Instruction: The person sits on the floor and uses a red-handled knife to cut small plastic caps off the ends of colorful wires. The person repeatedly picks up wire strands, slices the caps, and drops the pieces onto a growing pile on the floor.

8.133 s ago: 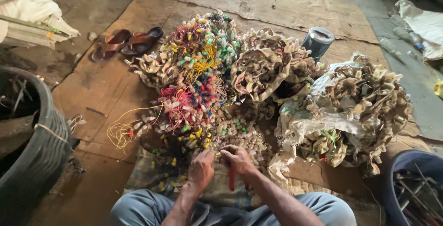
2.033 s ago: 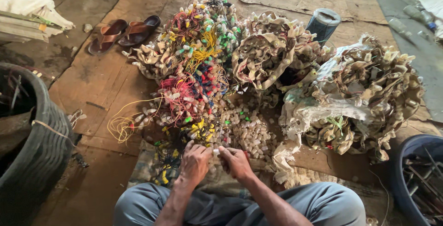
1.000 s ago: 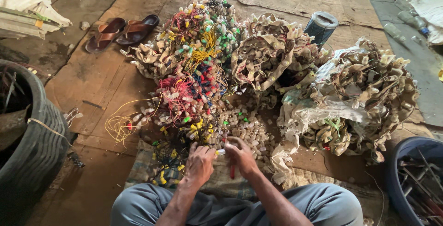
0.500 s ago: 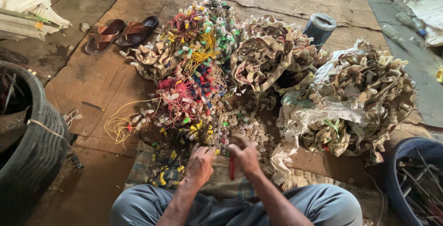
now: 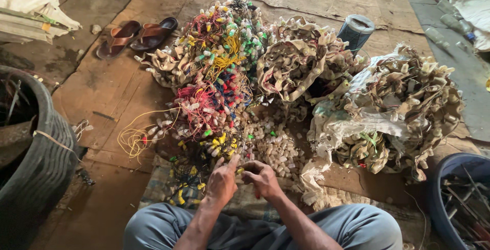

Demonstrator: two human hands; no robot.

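My left hand (image 5: 221,182) pinches a small wired piece (image 5: 238,170) pulled from the tangle of coloured wires and small holders (image 5: 212,99) in front of me. My right hand (image 5: 262,178) is curled right beside it, fingertips meeting the same piece. It grips a red-handled cutter (image 5: 256,194) that is mostly hidden under the palm. Just beyond both hands lies a heap of loose whitish holders (image 5: 274,148). My knees in grey trousers (image 5: 352,227) frame the bottom of the view.
Beige strip bundles (image 5: 291,63) and a larger one on a white sack (image 5: 403,102) lie behind and to the right. A black rubber tub (image 5: 38,165) stands left, a blue tub of metal scrap (image 5: 457,199) right. Sandals (image 5: 135,36) and a dark can (image 5: 356,31) sit farther back.
Both hands have drawn back a little from the heap of holders toward me, and my left forefinger now points up at the wires. The cutter's red handle is more hidden.
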